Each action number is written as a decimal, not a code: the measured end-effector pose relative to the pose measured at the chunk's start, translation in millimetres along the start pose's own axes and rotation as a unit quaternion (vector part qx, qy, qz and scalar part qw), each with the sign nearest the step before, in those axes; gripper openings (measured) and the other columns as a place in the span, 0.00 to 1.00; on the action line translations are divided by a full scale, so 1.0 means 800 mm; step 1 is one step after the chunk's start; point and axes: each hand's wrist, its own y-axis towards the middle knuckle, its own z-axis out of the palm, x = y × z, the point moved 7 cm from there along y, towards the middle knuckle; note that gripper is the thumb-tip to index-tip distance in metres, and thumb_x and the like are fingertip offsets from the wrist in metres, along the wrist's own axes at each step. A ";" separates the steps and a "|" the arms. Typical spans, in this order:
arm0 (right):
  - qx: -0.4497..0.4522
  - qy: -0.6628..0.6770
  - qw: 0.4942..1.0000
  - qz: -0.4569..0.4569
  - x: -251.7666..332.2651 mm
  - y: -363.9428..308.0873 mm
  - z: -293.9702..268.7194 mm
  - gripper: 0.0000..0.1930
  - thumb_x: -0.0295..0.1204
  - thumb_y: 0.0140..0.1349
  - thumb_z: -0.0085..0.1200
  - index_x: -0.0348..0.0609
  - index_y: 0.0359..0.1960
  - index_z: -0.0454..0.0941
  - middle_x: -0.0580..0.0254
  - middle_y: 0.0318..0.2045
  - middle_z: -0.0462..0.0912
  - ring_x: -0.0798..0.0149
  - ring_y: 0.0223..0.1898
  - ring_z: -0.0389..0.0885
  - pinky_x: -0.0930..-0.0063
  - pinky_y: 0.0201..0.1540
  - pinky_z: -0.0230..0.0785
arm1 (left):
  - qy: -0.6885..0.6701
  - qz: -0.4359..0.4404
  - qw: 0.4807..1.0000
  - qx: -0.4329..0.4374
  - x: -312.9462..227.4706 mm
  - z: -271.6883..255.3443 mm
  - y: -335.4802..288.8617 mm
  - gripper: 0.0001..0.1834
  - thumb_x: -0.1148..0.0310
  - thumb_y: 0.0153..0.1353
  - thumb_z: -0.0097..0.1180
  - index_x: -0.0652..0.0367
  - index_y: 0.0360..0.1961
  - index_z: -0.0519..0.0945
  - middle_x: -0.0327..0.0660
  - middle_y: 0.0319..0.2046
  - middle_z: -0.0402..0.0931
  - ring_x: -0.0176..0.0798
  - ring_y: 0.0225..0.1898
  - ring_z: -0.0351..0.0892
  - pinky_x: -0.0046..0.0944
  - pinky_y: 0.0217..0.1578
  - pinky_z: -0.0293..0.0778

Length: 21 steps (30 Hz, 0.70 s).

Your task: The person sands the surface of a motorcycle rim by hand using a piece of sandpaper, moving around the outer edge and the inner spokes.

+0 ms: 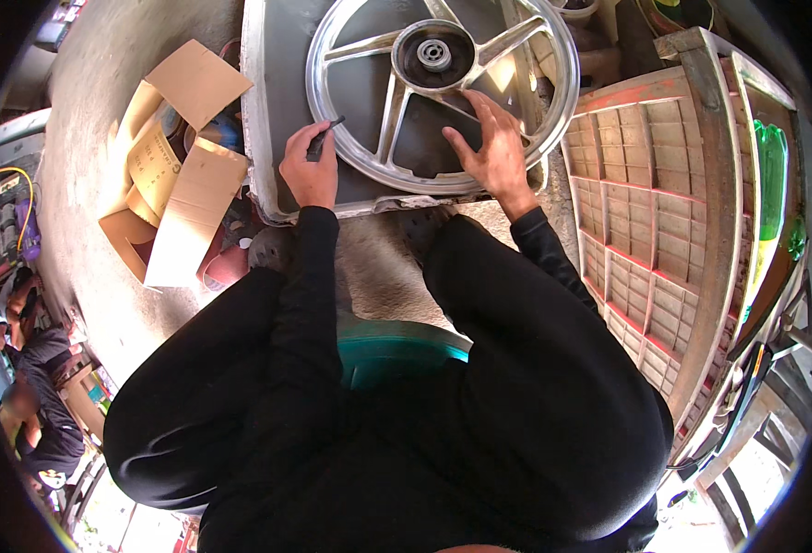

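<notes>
A pale concrete floor (92, 230) spreads around the scene. On the right stands a framed panel (650, 198) marked off in a red-edged grid. The person's legs (553, 369), in black trousers, are bent and spread apart, with a curved green surface (392, 348) showing between them. Far to the left, another person (48, 396) in dark clothing is near the edge of the view.

Ahead of the knees is a shallow tray (250, 101) with a pale, chipped rim and a dark grey inside. Over it lies a silver spoked wheel (393, 115), flat, its dark-centred hub (434, 55) facing up; how it is supported cannot be made out. The wheel sits between and ahead of the two hands, its near edge toward the person. Left of the tray, an open cardboard box (194, 207) stands with its flaps out. A green bottle (769, 175) is beyond the panel.

The right hand (496, 155) is open, thumb well apart from the fingers, and reaches over the lower right part of the wheel; whether its fingertips press on the metal cannot be told. The left hand (311, 175) is closed around a small dark tool (316, 147), just beside the wheel's left edge. The tool's thin tip points toward the wheel; contact between them is unclear.
</notes>
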 end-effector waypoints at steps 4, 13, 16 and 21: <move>-0.016 -0.027 1.000 0.004 0.009 0.001 -0.001 0.32 0.42 0.65 0.71 0.38 0.65 0.75 0.47 0.59 0.83 0.44 0.61 0.80 0.50 0.64 0.69 | 0.048 -0.004 0.996 0.071 -0.001 0.016 -0.004 0.10 0.73 0.60 0.71 0.56 0.44 0.90 0.44 0.43 0.88 0.47 0.46 0.87 0.45 0.52 0.81; -0.030 -0.032 0.999 0.024 0.002 -0.002 0.004 0.31 0.45 0.65 0.70 0.39 0.63 0.77 0.47 0.59 0.83 0.46 0.62 0.80 0.52 0.66 0.67 | 0.178 0.161 0.952 0.192 -0.018 0.044 -0.005 0.08 0.68 0.61 0.68 0.53 0.42 0.89 0.36 0.42 0.86 0.46 0.51 0.81 0.47 0.53 0.73; -0.031 -0.030 0.999 0.029 0.004 -0.003 0.002 0.30 0.44 0.65 0.70 0.39 0.62 0.78 0.48 0.59 0.83 0.46 0.62 0.80 0.52 0.66 0.67 | 0.225 0.198 0.931 0.208 -0.022 0.036 0.009 0.07 0.67 0.62 0.68 0.52 0.41 0.89 0.34 0.42 0.86 0.43 0.51 0.81 0.46 0.51 0.71; -0.035 -0.019 0.999 0.033 0.002 -0.001 -0.002 0.30 0.44 0.65 0.70 0.40 0.63 0.77 0.49 0.59 0.83 0.46 0.62 0.80 0.52 0.66 0.67 | 0.206 0.234 0.905 0.289 -0.036 0.034 0.021 0.05 0.68 0.60 0.67 0.55 0.37 0.89 0.37 0.39 0.87 0.45 0.48 0.83 0.48 0.50 0.71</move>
